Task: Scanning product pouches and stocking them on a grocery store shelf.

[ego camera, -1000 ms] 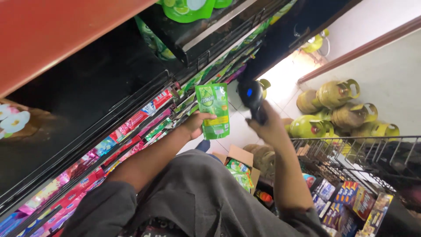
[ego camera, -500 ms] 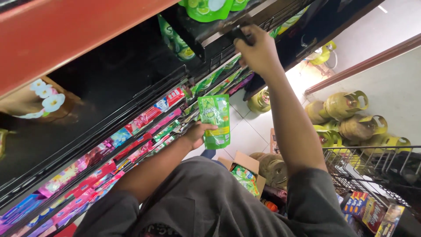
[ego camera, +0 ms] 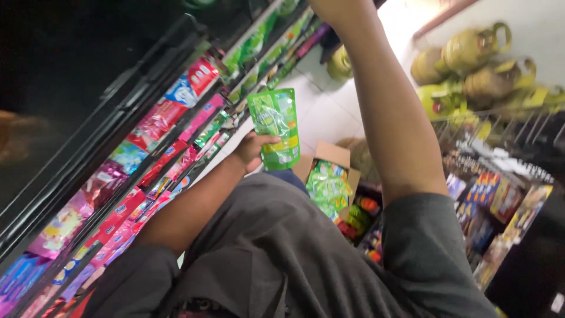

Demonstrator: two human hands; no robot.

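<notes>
While the view tilts steeply down an aisle, these are the parts that show:

Left hand grip: the left hand (ego camera: 254, 150), at the middle of the frame, is closed around the lower edge of a green refill pouch (ego camera: 275, 128), thumb across its front, holding it upright.
Green refill pouch: it stands clear of the shelves, in the air just right of them, above the grey shirt (ego camera: 282, 253).
Right hand grip: the right arm (ego camera: 388, 118) runs up to the top edge of the frame, where the right hand (ego camera: 338, 7) is cut off; whether its grip is open or closed on anything cannot be told.
Cardboard box: an open cardboard box (ego camera: 332, 162) sits just below and right of the pouch, with more green pouches (ego camera: 325, 185) inside.
Shelves: the shelves (ego camera: 159, 147) slant across the left half of the frame, packed with red, pink and green sachets.
Gas cylinders: yellowish gas cylinders (ego camera: 471, 59) stand on the floor at the upper right, well apart from both hands.
Wire rack: a wire rack (ego camera: 500, 176) of small coloured packets fills the right edge.
</notes>
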